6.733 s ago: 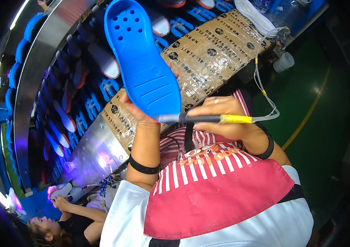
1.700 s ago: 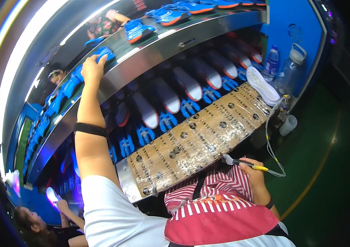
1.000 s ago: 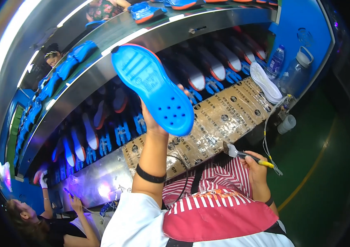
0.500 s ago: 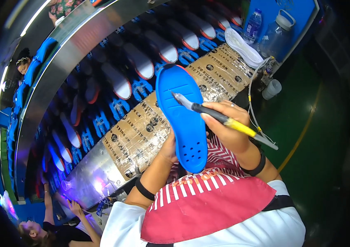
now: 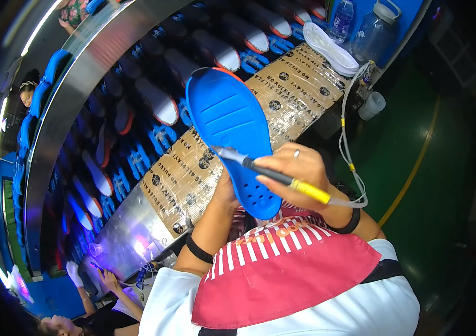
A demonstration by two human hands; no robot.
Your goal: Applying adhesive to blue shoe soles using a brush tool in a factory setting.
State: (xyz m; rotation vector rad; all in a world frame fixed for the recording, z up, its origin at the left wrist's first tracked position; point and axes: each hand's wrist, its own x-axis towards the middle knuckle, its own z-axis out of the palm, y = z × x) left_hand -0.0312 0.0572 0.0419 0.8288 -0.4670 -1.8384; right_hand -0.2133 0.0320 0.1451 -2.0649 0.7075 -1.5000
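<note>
1. Left hand (image 5: 225,190) holds the blue shoe sole (image 5: 232,115), ridged face up, in front of the cardboard bench cover (image 5: 291,106).
2. Right hand (image 5: 306,167) grips the hose-fitted brush (image 5: 284,178); blurred bristles (image 5: 228,154) cross the sole's waist, contact unclear.
3. Brushing that face seems in hand; the next stroke calls for a steady sole.

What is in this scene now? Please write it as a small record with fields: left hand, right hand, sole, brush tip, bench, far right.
Left hand: holds the blue sole from its left side
Right hand: grips the brush
Sole: grooved end away from the person, holed end near the apron
Brush tip: at the sole's left edge; blurred, contact cannot be told
Bench: printed cardboard on top
Far right: white sole, bottle and jug
</note>
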